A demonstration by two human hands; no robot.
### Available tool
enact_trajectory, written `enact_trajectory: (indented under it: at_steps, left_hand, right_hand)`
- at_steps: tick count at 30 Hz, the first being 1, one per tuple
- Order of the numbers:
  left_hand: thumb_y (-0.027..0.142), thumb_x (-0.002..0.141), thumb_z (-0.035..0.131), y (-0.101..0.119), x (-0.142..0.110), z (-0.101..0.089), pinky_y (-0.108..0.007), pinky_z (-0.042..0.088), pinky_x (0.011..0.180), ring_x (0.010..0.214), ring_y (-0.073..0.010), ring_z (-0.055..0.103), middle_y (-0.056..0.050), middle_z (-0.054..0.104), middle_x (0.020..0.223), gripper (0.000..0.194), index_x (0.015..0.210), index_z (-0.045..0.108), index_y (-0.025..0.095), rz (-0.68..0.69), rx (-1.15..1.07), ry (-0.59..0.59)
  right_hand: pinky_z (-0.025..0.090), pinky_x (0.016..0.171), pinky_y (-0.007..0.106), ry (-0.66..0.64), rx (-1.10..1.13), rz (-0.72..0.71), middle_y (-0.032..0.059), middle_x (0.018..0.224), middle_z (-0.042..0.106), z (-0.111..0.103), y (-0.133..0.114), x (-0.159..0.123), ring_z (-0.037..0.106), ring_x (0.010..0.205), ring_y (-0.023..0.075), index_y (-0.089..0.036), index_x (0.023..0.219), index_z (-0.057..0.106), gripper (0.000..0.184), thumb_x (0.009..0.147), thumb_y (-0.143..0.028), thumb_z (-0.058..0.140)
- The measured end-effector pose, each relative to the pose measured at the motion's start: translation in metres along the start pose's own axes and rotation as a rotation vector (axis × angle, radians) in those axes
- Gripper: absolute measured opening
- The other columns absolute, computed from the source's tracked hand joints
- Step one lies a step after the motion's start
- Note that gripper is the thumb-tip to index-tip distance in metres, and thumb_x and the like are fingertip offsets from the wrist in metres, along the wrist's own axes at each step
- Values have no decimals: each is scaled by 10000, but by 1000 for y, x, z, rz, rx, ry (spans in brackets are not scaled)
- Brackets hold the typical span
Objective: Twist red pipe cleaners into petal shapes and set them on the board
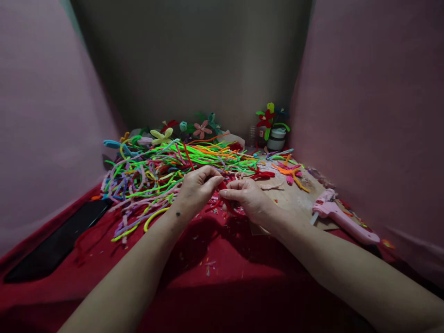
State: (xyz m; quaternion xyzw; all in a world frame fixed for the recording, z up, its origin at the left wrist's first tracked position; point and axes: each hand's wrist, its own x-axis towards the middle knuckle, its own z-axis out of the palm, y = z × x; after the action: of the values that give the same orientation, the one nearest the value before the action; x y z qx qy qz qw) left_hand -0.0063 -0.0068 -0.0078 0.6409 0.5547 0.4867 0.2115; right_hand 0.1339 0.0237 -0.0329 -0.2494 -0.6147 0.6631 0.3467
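Red and fuzzy, a stem (pixel 222 186) sits mid-scene, where we pinch it in the fingertips of our left hand (pixel 199 184) and our right hand (pixel 250 199). Beyond, to the far left, we have heaped bright stems (pixel 204 156); on the right lies a pink glue gun (pixel 342 219).

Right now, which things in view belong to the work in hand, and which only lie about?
Belonging: red fuzzy strip, pinched by left hand and right hand; probably coloured fuzzy stems, pink glue gun.
Apparently lying about: black flat object, lidded cup.
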Motion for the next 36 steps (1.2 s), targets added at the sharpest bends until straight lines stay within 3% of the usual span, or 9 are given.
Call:
enact_trajectory:
  at_steps: [4,6,8,13,19,23,29,34,36]
  left_hand:
    - [405,754,553,2,2,-9,-198,248,390,377,-64,351,55,477,482,231,766,580,176,-168,-184,-142]
    - [385,729,579,3,2,-12,-197,256,399,386,-68,359,54,472,469,219,763,612,171,-177,-112,-303]
    - [333,713,581,4,2,-13,-197,268,424,410,-72,361,49,461,459,174,669,617,168,-100,45,-394]
    - [269,741,525,1,2,-10,-212,258,504,475,-91,382,22,484,490,214,550,580,190,237,503,-247]
    - [245,763,496,-8,1,-11,-229,213,495,464,-103,363,12,489,500,222,557,569,210,329,649,-185]
    - [281,753,544,-8,3,-11,-211,273,507,496,-91,405,22,521,533,175,612,599,193,237,419,-139]
    - [369,700,638,-8,8,-8,-187,288,379,400,-63,435,42,531,561,229,759,574,158,-290,-426,80]
    - [371,615,746,-9,7,-1,-227,473,605,693,-132,622,-55,667,786,360,856,636,128,-362,-751,-146]
    - [376,624,742,-9,5,4,-255,483,683,755,-149,632,-71,682,836,355,859,646,128,-357,-781,-163]
  right_hand:
    - [274,404,221,131,60,-66,-25,443,520,-2,2,3,388,369,63,-154,525,508,236,687,-293,607]
    - [267,409,219,192,39,-95,-33,432,495,-3,4,5,381,377,61,-156,521,501,257,696,-318,599]
    - [255,414,215,247,-48,-110,-41,423,469,-4,5,7,367,385,56,-159,500,478,277,700,-316,589]
    - [216,401,215,381,-302,-71,-49,405,444,0,7,7,336,373,53,-171,474,437,286,719,-267,548]
    - [228,407,218,340,-263,-71,-42,400,451,0,6,7,335,368,57,-167,470,462,285,722,-273,541]
    - [240,415,221,310,-106,-101,-36,416,473,-6,7,8,346,373,57,-158,504,489,268,704,-312,579]
    - [251,431,217,317,270,-118,-46,483,483,-10,10,13,379,415,56,-151,599,515,228,634,-313,671]
    - [241,436,218,365,392,-69,-65,498,429,-12,8,16,334,432,51,-144,660,576,187,601,-269,701]
    - [243,435,219,393,437,-60,-70,489,419,-10,7,16,325,431,51,-146,665,592,173,600,-259,706]
